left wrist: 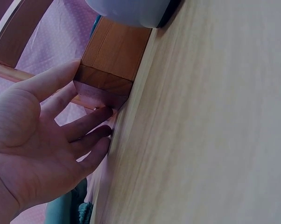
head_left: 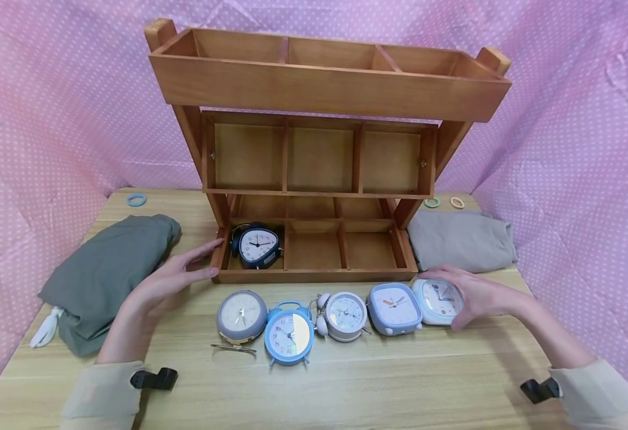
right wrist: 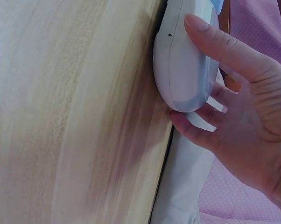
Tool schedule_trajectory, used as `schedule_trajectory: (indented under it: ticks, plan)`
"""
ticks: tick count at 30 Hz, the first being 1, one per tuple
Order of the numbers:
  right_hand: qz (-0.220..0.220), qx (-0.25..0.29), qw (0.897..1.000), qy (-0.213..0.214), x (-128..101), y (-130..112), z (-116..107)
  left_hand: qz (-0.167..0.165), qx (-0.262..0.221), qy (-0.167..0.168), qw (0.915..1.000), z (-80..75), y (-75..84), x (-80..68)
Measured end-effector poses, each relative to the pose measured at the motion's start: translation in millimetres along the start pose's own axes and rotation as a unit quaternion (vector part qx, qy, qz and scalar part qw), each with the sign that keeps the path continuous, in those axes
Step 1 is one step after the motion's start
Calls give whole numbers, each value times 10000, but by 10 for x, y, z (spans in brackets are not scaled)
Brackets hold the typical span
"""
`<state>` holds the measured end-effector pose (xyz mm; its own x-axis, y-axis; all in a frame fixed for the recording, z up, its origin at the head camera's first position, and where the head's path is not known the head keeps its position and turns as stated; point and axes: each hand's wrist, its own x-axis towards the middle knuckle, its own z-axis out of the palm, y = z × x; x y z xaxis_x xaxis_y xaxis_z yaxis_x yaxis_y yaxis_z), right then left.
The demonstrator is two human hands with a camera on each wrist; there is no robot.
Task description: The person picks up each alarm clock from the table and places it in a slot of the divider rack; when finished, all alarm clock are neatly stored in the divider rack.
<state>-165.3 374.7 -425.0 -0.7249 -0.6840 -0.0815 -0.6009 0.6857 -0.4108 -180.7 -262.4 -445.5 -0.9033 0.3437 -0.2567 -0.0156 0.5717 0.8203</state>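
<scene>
The right hand (head_left: 469, 297) curls round the white clock (head_left: 436, 301) — thumb along its top, fingers under its far edge — as it stands at the right end of a row on the table (head_left: 400, 382). Just left of it sit a blue square clock (head_left: 394, 308), a grey bell clock (head_left: 344, 316), a blue round clock (head_left: 289, 336) and a grey round clock (head_left: 241, 315). The left hand (head_left: 171, 278) lies flat with straight fingers, its tips touching the front-left corner of the wooden rack (head_left: 314, 275) — holding nothing. A dark clock (head_left: 258, 246) stands in the rack's bottom-left compartment. Folded cloths lie either side: a green cloth (head_left: 106, 272) left, a beige cloth (head_left: 459, 239) right.
</scene>
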Motion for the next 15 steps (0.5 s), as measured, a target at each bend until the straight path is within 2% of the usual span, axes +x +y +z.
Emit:
schedule_trajectory:
  ticks: [7, 15]
  plan:
    - [215, 142, 9996, -110, 4, -8, 25, 35, -33, -7, 10000, 0, 1, -1]
    - [196, 51, 9998, -71, 12, -15, 53, 72, -18, -17, 10000, -2, -3, 3]
